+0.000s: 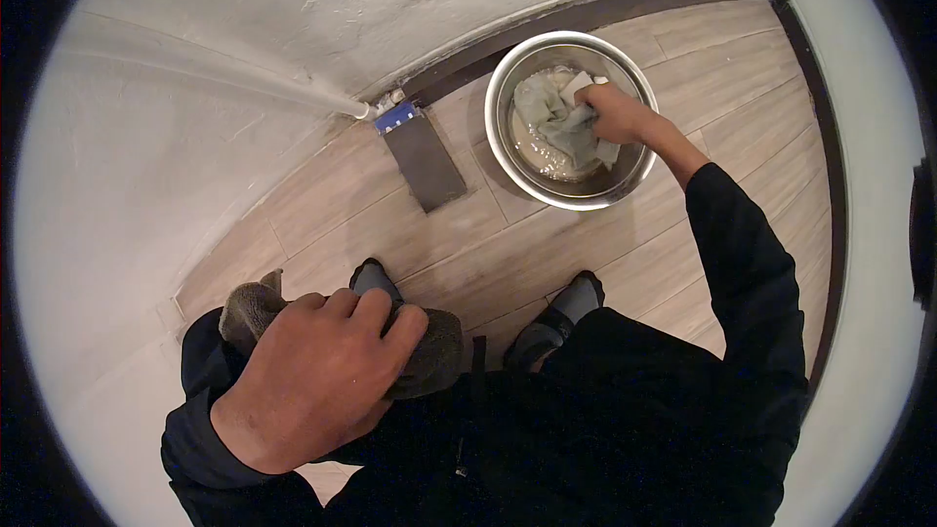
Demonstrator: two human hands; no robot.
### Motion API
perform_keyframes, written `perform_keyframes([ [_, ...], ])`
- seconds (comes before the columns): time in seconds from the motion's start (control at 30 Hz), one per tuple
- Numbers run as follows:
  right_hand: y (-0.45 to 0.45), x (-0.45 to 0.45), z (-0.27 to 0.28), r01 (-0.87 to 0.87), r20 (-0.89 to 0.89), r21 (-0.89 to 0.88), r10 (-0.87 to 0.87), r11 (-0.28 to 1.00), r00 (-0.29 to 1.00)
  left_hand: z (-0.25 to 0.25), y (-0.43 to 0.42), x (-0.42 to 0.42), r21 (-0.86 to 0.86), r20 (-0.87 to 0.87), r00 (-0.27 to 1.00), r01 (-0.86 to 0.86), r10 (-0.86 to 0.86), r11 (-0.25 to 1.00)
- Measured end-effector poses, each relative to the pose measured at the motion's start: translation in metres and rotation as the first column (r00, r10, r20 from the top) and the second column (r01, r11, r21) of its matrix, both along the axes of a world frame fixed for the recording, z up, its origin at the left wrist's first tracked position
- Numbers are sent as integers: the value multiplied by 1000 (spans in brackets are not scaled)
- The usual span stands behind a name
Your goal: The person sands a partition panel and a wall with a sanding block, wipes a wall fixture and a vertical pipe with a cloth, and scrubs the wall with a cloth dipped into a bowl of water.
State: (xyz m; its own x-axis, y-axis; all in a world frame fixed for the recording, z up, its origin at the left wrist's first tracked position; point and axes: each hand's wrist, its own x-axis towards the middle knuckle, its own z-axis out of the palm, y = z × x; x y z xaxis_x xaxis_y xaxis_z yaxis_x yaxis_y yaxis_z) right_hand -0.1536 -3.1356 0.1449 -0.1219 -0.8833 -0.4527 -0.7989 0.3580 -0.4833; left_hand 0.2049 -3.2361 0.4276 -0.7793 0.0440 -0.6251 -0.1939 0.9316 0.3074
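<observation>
Black sleeves lead out to both bare hands of the person. Nearest to the head, the left hand (322, 371) is raised back up over the lap, knuckles forward, its fingers curled down and pressed close together around a brownish-grey towel (431, 356). One end of that towel pokes out past the wrist side, the other bulges beyond the thumb. Dark trousers (625, 400) fill the space beside it, and just ahead stand two feet in grey-and-black socks, the left sock (375, 279) partly hidden by the knuckles, the right sock (576, 303) in plainer sight.

Pale wood-look planks (390, 234) run across the floor. Further off, to the left, a dark grey rectangle (427, 164) lies flat, with a blue label (395, 118) at its far end; that carries small white marks, too tiny for me to read. A white pipe (293, 93) slants down to the wall's foot beside it.

Off to the right, the right arm stretches forward into a round metal basin (501, 161). There the right hand (617, 115) reaches over the rim, wrist bent slightly, fingers closed on a wet, pale grey-green cloth (551, 112) bunched inside, above cloudy, glistening liquid (558, 168). Behind the basin, a dark skirting (586, 12) edges the white wall (439, 0).
</observation>
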Motion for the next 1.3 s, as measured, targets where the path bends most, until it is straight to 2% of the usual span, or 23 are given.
perform_keyframes([
  [0.1, 4, -6, -10, 36, 38, -22, -35, 999, 999, -1, 1, 1, 4, -6, 1000, -4, 4, 1000],
  [0.17, 7, -3, -6, 43, 54, -17, -42, 999, 998, -2, 3, 2, 2, 51, 999, -15, 15, 1000],
  [0.27, 9, -4, -25, 8, -103, 1, -7, 1000, 995, -1, 3, 1, -5, 85, 996, -14, 15, 1000],
  [0.37, 10, 6, -8, -145, -252, 100, 166, 984, 953, -2, 3, 2, -10, 84, 996, -10, 11, 1000],
  [0.47, 16, 10, -18, -137, -312, 81, 156, 987, 937, -2, 4, 1, -13, 94, 995, -8, 9, 1000],
  [0.57, 12, 6, -25, -135, -197, 150, 164, 979, 967, -2, 4, 2, -19, 36, 999, 1, 0, 1000],
  [0.6, 11, 4, -28, -153, -165, 124, 172, 980, 971, -2, 3, 2, -22, 5, 1000, 5, -5, 1000],
  [0.67, 12, 1, -33, -185, -97, 71, 191, 980, 977, -2, 5, 2, -9, 65, 998, -8, 9, 1000],
  [0.77, 5, 10, -17, -86, -14, -31, 86, 996, 996, -2, 4, 2, -3, 114, 993, -6, 6, 1000],
  [0.87, 6, 10, -25, -13, 41, -76, 17, 997, 999, -2, 5, 3, -11, 108, 994, 4, -3, 1000],
  [0.97, 5, 9, -38, -49, -24, -163, 46, 985, 999, -4, 4, 5, -12, 86, 996, 4, -3, 1000],
  [1.17, -5, 38, 17, -13, -133, -17, 10, 1000, 991, -5, 4, 5, -33, 12, 1000, 26, -26, 999],
  [1.3, -4, 43, -1, 51, -169, 20, -47, 998, 985, -5, 4, 5, -32, -37, 999, 25, -26, 999],
])
